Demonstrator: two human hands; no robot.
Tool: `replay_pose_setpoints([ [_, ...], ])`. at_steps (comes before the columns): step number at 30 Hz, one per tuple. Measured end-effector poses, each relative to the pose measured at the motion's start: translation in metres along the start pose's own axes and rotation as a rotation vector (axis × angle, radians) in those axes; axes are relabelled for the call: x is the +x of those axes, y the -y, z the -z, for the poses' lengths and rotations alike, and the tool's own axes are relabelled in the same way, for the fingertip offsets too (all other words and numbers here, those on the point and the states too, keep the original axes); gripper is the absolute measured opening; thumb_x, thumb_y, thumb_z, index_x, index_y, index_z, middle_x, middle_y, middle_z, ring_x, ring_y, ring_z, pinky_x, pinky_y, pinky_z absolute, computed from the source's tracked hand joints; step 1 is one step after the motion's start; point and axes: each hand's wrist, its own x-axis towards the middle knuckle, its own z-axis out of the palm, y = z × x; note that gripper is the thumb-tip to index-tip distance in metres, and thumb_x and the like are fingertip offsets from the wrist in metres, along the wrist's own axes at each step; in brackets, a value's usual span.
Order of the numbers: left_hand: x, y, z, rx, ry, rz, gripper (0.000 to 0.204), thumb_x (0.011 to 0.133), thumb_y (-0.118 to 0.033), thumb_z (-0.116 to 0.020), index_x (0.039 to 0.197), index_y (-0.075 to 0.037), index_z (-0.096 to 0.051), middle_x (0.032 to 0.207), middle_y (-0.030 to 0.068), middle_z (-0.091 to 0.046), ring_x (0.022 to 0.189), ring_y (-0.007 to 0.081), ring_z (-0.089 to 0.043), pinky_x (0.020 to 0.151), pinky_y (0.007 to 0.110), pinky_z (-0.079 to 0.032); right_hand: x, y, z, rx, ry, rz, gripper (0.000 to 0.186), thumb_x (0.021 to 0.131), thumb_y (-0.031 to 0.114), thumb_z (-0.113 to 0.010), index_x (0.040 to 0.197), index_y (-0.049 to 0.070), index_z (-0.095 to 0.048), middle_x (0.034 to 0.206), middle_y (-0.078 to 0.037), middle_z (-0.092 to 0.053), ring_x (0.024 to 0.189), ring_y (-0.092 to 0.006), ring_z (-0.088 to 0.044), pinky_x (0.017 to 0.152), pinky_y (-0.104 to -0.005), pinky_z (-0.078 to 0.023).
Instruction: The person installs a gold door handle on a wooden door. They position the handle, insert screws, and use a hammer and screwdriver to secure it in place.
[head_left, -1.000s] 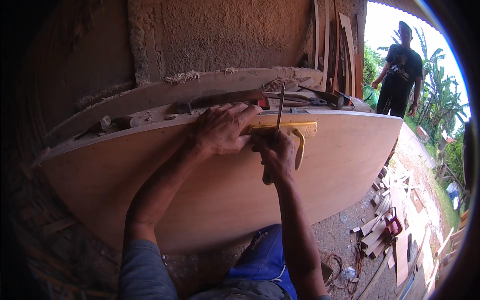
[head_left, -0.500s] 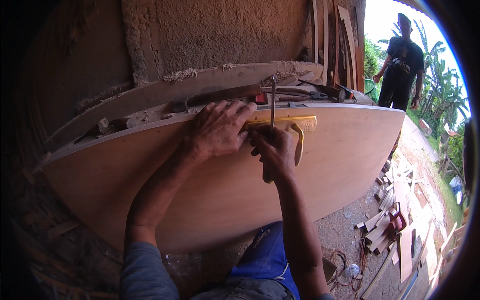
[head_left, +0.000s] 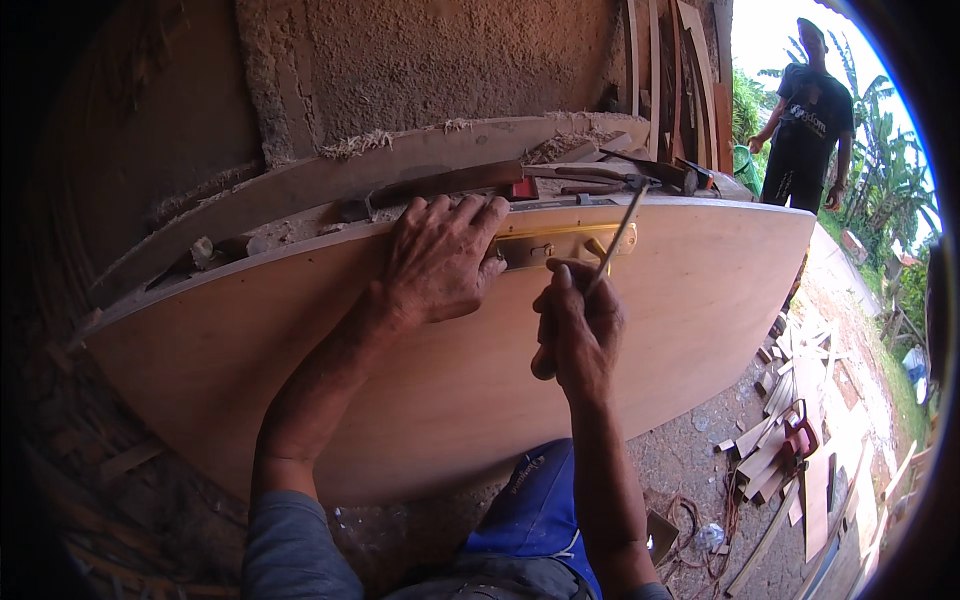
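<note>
A large pale wooden door panel (head_left: pixel 420 400) stands on its long edge before me. A brass-coloured door handle plate (head_left: pixel 525 247) with a keyhole lies against its face near the top edge. My left hand (head_left: pixel 440 258) is curled over that edge, its thumb at the plate's left end, which it covers. My right hand (head_left: pixel 583 335) is closed round a screwdriver (head_left: pixel 624 228), just below the plate. The shaft slants up to the right, its tip over the panel's top edge, and crosses in front of the lever handle. Most of the screwdriver's handle is hidden in my fist.
Behind the panel, a hammer (head_left: pixel 440 187), pliers (head_left: pixel 575 175) and a small red item (head_left: pixel 523 188) lie on a ledge with wood shavings. A person (head_left: pixel 810 120) stands at the far right. Wood offcuts (head_left: pixel 770 460) and a cord (head_left: pixel 685 520) litter the ground.
My right hand has moved right and down, away from the plate. The screwdriver has gone from upright to slanting right, uncovering the keyhole. My left hand has stayed in place.
</note>
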Motion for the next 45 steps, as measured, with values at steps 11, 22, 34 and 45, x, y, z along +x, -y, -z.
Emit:
replay_pose_setpoints([
  [11, 0.004, 0.012, -0.012, 0.024, -0.017, -0.112, 0.063, 0.095, -0.027, -0.067, 0.153, -0.014, -0.046, 0.14, 0.0112, -0.061, 0.127, 0.0343, -0.058, 0.106, 0.051, -0.045, -0.17, -0.193, 0.331, -0.177, -1.085, -0.397, 0.043, 0.097, 0.013, -0.065, 0.135, 0.006, -0.045, 0.09, -0.005, -0.057, 0.062, -0.0128, -0.054, 0.05, -0.0288, -0.047],
  [22, 0.006, -0.003, -0.004, 0.035, 0.04, -0.13, 0.065, 0.096, -0.034, -0.062, 0.153, -0.009, -0.045, 0.145, 0.0152, -0.058, 0.128, 0.0381, -0.057, 0.107, 0.052, -0.043, -0.294, -0.401, 0.312, -0.895, -0.641, -1.089, 0.032, 0.088, 0.024, -0.066, 0.106, 0.001, -0.078, 0.101, -0.025, -0.075, 0.095, -0.0394, -0.073, 0.089, -0.0481, -0.055],
  [34, 0.007, -0.012, 0.01, 0.005, 0.061, -0.062, 0.075, 0.083, -0.023, -0.072, 0.15, -0.005, -0.044, 0.143, 0.0178, -0.055, 0.125, 0.0384, -0.055, 0.106, 0.052, -0.041, -0.308, -0.409, 0.307, -1.019, -0.514, -1.262, 0.031, 0.08, 0.022, -0.074, 0.106, 0.005, -0.078, 0.11, -0.024, -0.072, 0.102, -0.0411, -0.071, 0.092, -0.0463, -0.055],
  [45, 0.006, -0.016, 0.015, 0.009, 0.068, -0.038, 0.072, 0.084, -0.024, -0.073, 0.149, -0.005, -0.045, 0.143, 0.0175, -0.056, 0.125, 0.0373, -0.055, 0.106, 0.051, -0.041, -0.293, -0.398, 0.324, -0.764, -0.885, -1.038, 0.036, 0.079, 0.02, -0.075, 0.111, 0.004, -0.074, 0.112, -0.023, -0.072, 0.102, -0.0378, -0.071, 0.093, -0.0449, -0.056],
])
